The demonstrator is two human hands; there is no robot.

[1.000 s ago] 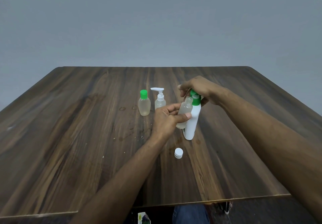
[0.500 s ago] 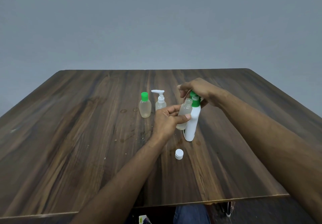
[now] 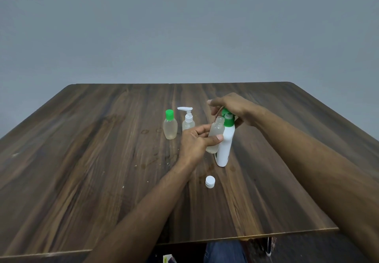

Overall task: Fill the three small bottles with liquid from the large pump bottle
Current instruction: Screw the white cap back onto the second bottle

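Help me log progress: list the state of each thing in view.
Open small bottle: uncapped, held at the pump.
White cap: off, on table.
Green-capped bottle: capped, standing.
Small pump bottle: closed, standing.
Large pump bottle: upright.

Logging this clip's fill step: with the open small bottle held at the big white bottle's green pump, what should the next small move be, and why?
Probably press the pump down. The right hand rests on the green pump head of the large white bottle, and the left hand holds the uncapped small bottle with its mouth by the nozzle. Its white cap lies on the table.
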